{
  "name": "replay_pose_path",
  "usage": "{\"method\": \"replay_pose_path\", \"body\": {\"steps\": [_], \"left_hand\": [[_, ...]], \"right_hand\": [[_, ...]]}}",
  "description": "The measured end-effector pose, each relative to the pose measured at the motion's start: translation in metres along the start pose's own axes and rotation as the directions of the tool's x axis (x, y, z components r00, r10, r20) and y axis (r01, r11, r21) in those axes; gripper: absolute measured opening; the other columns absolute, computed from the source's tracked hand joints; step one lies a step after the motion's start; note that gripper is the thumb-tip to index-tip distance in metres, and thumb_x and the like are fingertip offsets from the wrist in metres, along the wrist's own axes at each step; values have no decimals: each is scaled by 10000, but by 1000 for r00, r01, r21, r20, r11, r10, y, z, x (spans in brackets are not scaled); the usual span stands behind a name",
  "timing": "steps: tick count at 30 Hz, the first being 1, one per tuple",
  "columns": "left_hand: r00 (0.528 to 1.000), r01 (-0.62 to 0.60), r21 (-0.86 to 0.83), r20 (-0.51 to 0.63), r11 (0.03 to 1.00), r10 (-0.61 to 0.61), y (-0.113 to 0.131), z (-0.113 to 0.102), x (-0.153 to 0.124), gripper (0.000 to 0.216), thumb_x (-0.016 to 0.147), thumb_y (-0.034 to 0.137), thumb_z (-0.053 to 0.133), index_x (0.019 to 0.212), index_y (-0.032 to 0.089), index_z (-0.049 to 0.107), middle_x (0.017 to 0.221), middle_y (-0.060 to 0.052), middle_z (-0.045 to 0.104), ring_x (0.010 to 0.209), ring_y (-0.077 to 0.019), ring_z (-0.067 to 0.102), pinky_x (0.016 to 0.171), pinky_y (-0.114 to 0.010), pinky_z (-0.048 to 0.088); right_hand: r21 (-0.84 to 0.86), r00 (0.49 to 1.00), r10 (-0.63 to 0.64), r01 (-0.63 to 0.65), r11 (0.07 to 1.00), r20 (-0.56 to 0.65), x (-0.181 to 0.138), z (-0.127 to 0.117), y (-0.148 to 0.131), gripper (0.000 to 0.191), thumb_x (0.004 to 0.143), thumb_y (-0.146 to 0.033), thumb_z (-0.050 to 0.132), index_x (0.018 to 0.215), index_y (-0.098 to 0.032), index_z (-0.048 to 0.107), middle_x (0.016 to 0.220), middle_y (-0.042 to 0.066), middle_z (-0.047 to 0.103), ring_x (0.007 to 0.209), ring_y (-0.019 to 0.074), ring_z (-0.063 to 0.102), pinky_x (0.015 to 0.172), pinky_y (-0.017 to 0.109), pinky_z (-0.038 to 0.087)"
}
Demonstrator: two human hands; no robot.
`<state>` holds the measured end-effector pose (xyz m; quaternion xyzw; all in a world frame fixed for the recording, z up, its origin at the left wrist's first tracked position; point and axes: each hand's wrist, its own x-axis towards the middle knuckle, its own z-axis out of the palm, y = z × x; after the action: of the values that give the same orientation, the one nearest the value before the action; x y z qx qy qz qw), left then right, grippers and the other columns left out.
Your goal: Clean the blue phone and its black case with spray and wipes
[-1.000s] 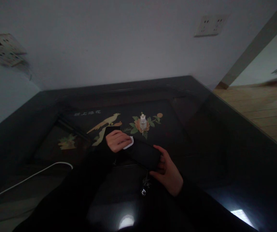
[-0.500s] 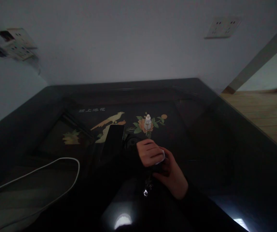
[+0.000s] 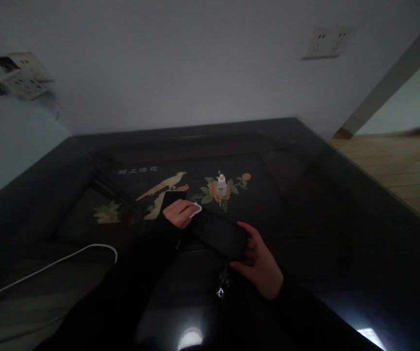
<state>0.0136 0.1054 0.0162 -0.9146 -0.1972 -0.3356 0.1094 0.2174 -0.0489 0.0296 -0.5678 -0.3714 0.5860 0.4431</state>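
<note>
My right hand (image 3: pixel 261 263) grips the right end of a black smartphone (image 3: pixel 220 236), thumb on the near edge and fingers on the far one. A shiny charm (image 3: pixel 221 287) hangs or lies by the phone's near corner; its link is too dark to follow. At the phone's left end, my left hand (image 3: pixel 180 212) pinches a small white wipe (image 3: pixel 195 210) that looks like a folded pad or tissue. Partly covered by that hand is a flat black slab (image 3: pixel 174 196) on the table. Beyond the phone stands a small clear bottle (image 3: pixel 221 186) with a white cap.
The dark glossy table (image 3: pixel 305 195) bears a bird-and-flower picture and reaches the wall. A white cable (image 3: pixel 49 268) loops at the left. Wall sockets (image 3: pixel 329 42) are at the upper right, with more sockets (image 3: pixel 27 75) at the left. Wooden floor (image 3: pixel 407 170) shows on the right.
My left hand has slid with the white wipe from the phone's right end to its left end, uncovering the dark screen. My right hand has stayed nearly in place.
</note>
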Motion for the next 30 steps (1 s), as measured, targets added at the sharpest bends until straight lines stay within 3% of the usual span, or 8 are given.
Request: {"method": "replay_pose_path", "body": {"steps": [6, 14, 19, 22, 26, 30], "left_hand": [[978, 198, 66, 45, 978, -201, 17, -5, -27, 163, 770, 138, 484, 858, 187, 612, 714, -9, 618, 631, -108, 551, 575, -198, 429], [957, 230, 102, 154, 968, -244, 7, 1, 14, 130, 760, 143, 510, 798, 181, 628, 716, -16, 609, 662, -133, 539, 598, -224, 414], [966, 209, 103, 132, 972, -222, 11, -6, -10, 158, 785, 159, 479, 816, 185, 631, 691, -9, 592, 630, -112, 523, 570, -203, 393], [961, 169, 107, 202, 980, -188, 13, -16, -25, 197, 824, 186, 439, 808, 207, 635, 666, -2, 582, 612, -107, 510, 560, -203, 374], [944, 70, 71, 318, 995, -89, 8, -24, -24, 265, 853, 198, 379, 785, 220, 634, 665, 0, 594, 596, -110, 506, 570, -229, 348], [928, 30, -109, 373, 994, 13, 8, -25, -16, 300, 863, 234, 356, 743, 259, 629, 642, 27, 601, 620, -101, 526, 716, -277, 340]], "right_hand": [[-55, 1000, -11, 11, 998, -11, 0, -2, 2, 792, 562, -60, 592, 1248, -255, 249, 986, 42, 537, 778, 172, 615, 625, 288, 481], [-42, 999, -17, 15, 999, -34, 1, -1, 3, 810, 559, -63, 611, 1253, -253, 239, 982, 42, 550, 768, 171, 619, 639, 296, 487], [-77, 999, -32, 30, 997, -27, 1, -1, 4, 798, 565, -61, 609, 1256, -255, 260, 981, 40, 546, 722, 158, 623, 615, 287, 495], [-88, 999, -31, 28, 996, -28, 2, -2, 6, 797, 571, -57, 608, 1258, -263, 261, 1005, 43, 538, 708, 149, 622, 620, 288, 499], [-72, 999, -33, 32, 997, -9, 2, -2, 7, 806, 572, -41, 600, 1263, -262, 248, 1000, 41, 538, 731, 156, 625, 627, 289, 500], [-86, 1000, -26, 26, 996, -6, 1, -2, 5, 808, 570, -23, 588, 1264, -263, 251, 1003, 43, 529, 714, 150, 621, 613, 285, 495]]}}
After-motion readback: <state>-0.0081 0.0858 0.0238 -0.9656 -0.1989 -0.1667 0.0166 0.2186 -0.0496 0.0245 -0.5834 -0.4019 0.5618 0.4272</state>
